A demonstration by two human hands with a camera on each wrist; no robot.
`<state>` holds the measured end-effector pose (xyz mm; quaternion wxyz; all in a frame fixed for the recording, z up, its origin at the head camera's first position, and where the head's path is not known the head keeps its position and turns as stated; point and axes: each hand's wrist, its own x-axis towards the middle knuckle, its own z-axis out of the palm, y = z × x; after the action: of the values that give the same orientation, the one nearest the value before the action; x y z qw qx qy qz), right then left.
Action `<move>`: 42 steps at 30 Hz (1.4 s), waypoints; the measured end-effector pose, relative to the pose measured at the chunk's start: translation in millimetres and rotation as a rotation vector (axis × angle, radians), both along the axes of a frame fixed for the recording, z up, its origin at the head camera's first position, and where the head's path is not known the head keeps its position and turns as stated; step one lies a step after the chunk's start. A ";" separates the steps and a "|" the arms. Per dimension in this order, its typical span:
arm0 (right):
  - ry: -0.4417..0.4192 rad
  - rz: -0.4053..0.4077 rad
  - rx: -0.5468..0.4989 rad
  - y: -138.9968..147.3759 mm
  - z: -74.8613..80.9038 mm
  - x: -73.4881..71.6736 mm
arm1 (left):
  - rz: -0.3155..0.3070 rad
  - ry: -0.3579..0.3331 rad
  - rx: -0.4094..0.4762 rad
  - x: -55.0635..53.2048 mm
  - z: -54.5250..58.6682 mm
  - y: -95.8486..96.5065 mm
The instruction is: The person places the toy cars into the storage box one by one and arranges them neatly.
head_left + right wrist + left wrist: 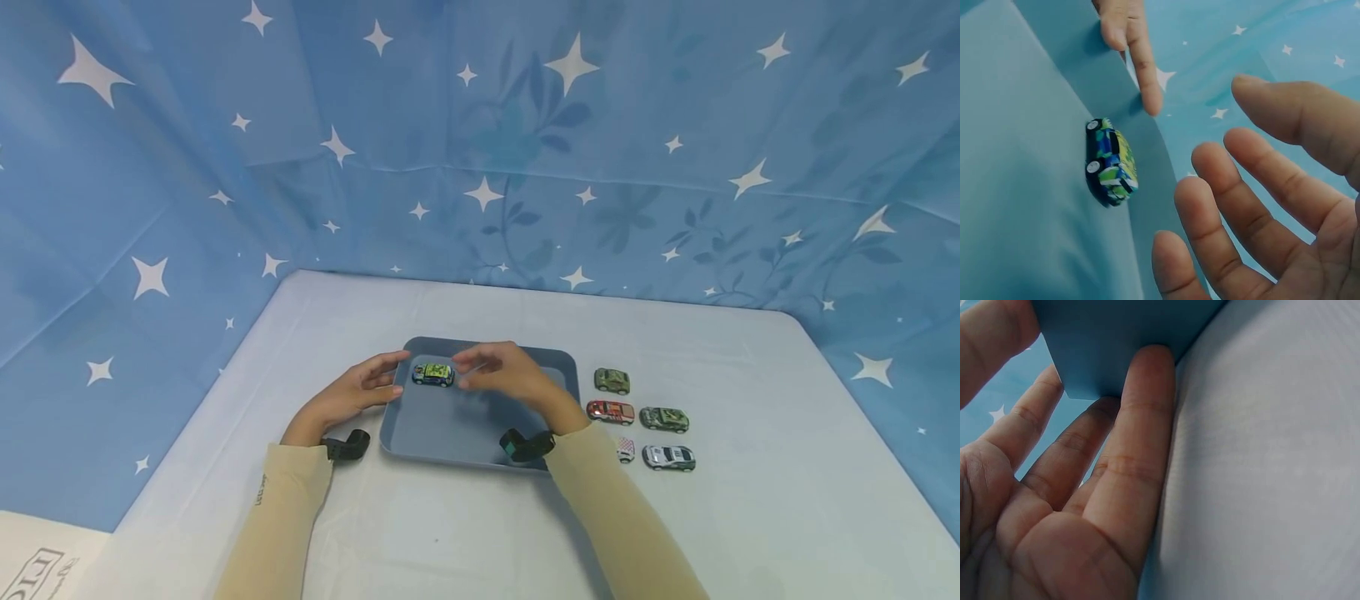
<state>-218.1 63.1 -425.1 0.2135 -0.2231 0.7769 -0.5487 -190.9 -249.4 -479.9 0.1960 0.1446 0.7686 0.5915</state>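
A grey-blue tray lies on the white table, and a green, yellow and blue toy car stands on its wheels inside, near the far left corner. My left hand is at the tray's left side. In the left wrist view its fairly straight fingers touch the tray's outer wall. My right hand hovers over the tray, just right of the car. The right wrist view shows its fingers spread and lightly bent, apart from the car, with nothing between them.
Right of the tray lie several more toy cars: an olive one, a red one, a camouflage one, a silver one and a pink-and-white one partly behind the right sleeve. A blue starred curtain hangs behind the table.
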 end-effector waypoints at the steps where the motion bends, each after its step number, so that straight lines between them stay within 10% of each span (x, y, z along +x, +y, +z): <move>1: -0.007 0.009 -0.002 2.6 0.9 0.5 | 0.001 0.001 -0.004 -0.2 -0.3 0.2; 26: 0.067 0.193 0.032 61.1 5.0 10.4 | -0.005 0.030 -0.047 1.2 -0.5 -0.1; 42: -0.015 0.144 -0.045 94.1 -4.6 15.2 | 0.005 0.029 -0.041 1.8 0.3 0.4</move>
<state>-202.9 157.2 -429.7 0.2532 -0.2792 0.7447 -0.5508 -189.1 -249.0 -479.6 0.1863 0.1474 0.7837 0.5739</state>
